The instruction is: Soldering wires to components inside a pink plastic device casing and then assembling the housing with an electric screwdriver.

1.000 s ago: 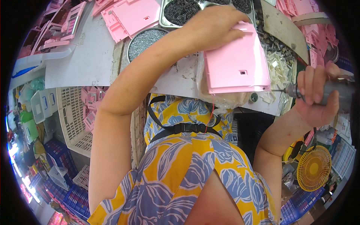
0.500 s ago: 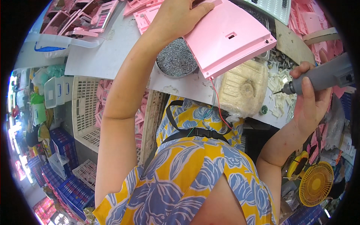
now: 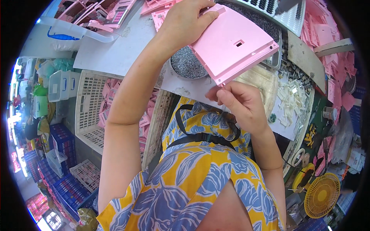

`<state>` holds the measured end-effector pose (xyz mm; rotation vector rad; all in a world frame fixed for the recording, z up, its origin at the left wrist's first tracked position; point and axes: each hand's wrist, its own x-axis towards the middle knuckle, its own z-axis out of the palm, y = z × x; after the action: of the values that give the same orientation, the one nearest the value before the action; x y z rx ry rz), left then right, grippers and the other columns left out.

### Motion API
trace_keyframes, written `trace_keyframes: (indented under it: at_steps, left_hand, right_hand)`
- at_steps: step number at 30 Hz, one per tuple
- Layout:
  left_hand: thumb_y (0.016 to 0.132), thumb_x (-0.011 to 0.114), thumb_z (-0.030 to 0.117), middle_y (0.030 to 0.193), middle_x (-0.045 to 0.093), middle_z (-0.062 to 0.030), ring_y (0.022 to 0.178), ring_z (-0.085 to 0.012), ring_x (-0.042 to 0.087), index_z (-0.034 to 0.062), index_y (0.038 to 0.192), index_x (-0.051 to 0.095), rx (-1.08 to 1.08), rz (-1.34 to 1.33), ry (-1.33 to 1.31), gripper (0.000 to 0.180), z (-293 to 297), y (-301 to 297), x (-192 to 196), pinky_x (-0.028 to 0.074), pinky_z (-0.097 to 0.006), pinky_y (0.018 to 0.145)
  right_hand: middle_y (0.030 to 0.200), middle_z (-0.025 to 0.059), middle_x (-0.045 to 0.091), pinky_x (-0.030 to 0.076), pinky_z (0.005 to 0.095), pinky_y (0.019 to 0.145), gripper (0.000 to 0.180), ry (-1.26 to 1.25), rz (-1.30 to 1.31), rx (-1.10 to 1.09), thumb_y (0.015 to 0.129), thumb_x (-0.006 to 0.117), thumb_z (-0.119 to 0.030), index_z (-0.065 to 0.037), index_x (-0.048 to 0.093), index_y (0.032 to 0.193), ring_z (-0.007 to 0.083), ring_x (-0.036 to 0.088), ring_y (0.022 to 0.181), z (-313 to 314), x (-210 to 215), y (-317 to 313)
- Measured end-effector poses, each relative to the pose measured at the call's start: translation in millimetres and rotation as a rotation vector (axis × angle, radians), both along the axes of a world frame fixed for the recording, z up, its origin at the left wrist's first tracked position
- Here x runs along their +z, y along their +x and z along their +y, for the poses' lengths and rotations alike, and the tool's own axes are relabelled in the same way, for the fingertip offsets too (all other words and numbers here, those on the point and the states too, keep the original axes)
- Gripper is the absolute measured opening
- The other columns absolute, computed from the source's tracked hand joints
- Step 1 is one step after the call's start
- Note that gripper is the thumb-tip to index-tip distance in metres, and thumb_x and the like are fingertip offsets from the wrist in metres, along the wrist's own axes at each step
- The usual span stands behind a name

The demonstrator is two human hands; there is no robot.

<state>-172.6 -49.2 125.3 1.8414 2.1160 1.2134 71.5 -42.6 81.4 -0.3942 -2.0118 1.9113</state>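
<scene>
A pink plastic housing (image 3: 235,42), smooth side up with a small slot in it, is tilted above the worktable. My left hand (image 3: 189,21) grips its far left edge, thumb on top. At the near corner of the housing, the fingers of my right hand (image 3: 241,102) are pinched together around the thin wire coming out there; most of the wire is hidden by the hand. A round tin of small metal screws (image 3: 187,63) stands below the housing's left edge. Behind my right hand lies a wrapped, yellowish block (image 3: 266,82), partly covered.
White plastic pieces (image 3: 291,98) lie to the right, beside a brown board (image 3: 306,59). The tip of a grey power screwdriver (image 3: 287,5) shows at the top right over a white tray (image 3: 298,23). A white crate (image 3: 88,106) of pink parts stands at the left.
My right hand has let go of the grey screwdriver and moved left to the housing's near corner, closing on the wire. The screwdriver has gone up toward the far right. My left hand keeps its grip.
</scene>
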Motion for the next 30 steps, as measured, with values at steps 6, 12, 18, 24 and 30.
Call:
trace_keyframes:
  at_steps: [6,12,18,24,30]
  left_hand:
    - [0.093,0.067,0.027,0.108,0.071,-0.0177,0.099,-0.0304,0.069,0.0021,0.12,0.07,-0.045,-0.204,-0.04,0.037,-39,-22,-25,0.055,-0.039,0.086]
    - [0.095,0.065,0.024,0.109,0.069,-0.0181,0.099,-0.0296,0.067,-0.0012,0.119,0.069,0.229,-0.056,-0.145,0.035,-198,-85,-25,0.052,-0.037,0.087]
    - [0.09,0.068,0.017,0.117,0.063,-0.0202,0.106,-0.0397,0.062,0.0007,0.116,0.068,0.52,0.272,-0.784,0.031,-425,-131,-158,0.049,-0.048,0.093]
    - [0.088,0.072,0.017,0.097,0.069,-0.0155,0.088,-0.0321,0.066,0.0013,0.105,0.071,0.544,0.008,-0.265,0.023,-226,-119,-99,0.052,-0.041,0.079]
    - [0.087,0.07,0.03,0.094,0.07,-0.0141,0.087,-0.0323,0.068,0.0043,0.094,0.07,0.366,0.31,0.051,0.027,24,-202,-88,0.054,-0.043,0.077]
  right_hand:
    - [0.1,0.0132,0.072,0.05,0.0365,0.082,0.024,0.163,0.255,0.23,0.096,0.064,-0.015,0.003,0.073,0.109,0.0236,0.064,0.086,-8,-5,-31]
    - [0.103,0.0156,0.072,0.05,0.037,0.085,0.043,0.348,0.081,0.301,0.09,0.071,-0.032,0.003,0.069,0.114,0.0294,0.067,0.091,12,14,-11]
    - [0.124,0.0199,0.066,0.048,0.0451,0.103,0.038,0.709,0.264,-0.795,0.097,0.063,-0.011,0.008,0.057,0.129,0.0322,0.062,0.116,121,-3,74]
    - [0.154,0.0199,0.041,0.037,0.0467,0.115,0.073,0.757,0.222,-0.928,0.095,0.068,-0.009,-0.002,0.029,0.156,0.0297,0.041,0.141,170,25,44]
    - [0.141,0.0223,0.053,0.049,0.0346,0.098,0.073,0.627,0.264,-0.914,0.094,0.068,-0.001,0.001,0.028,0.155,0.0233,0.064,0.112,172,15,14]
